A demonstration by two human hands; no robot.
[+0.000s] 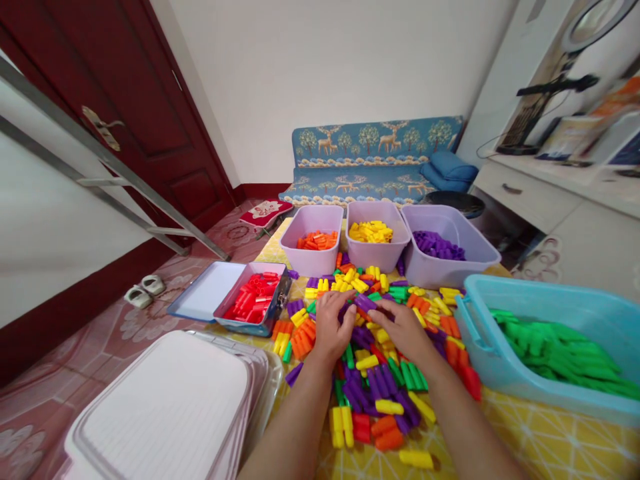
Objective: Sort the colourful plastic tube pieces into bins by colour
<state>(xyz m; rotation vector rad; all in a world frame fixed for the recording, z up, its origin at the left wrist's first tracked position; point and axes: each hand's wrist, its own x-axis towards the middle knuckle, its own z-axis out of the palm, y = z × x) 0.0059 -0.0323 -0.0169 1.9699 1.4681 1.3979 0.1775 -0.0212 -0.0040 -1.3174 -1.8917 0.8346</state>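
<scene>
A heap of small plastic tube pieces (380, 347) in purple, yellow, orange, green and red covers the yellow tablecloth. My left hand (334, 327) rests on the heap with fingers curled over some pieces. My right hand (403, 328) lies beside it, and its fingers pinch a purple piece (365, 303) between the two hands. Behind the heap stand three lilac bins: one with orange pieces (313, 250), one with yellow pieces (373, 243), one with purple pieces (447, 257). A metal tin (255, 297) at the left holds red pieces. A light blue tub (550, 340) at the right holds green pieces.
A stack of white lids (170, 407) lies at the near left table corner. Beyond the table are a blue patterned sofa (375, 160), a dark red door (135, 107), a slanting metal ladder (115, 180) and white cabinets (565, 200) on the right. Slippers (145, 290) lie on the floor.
</scene>
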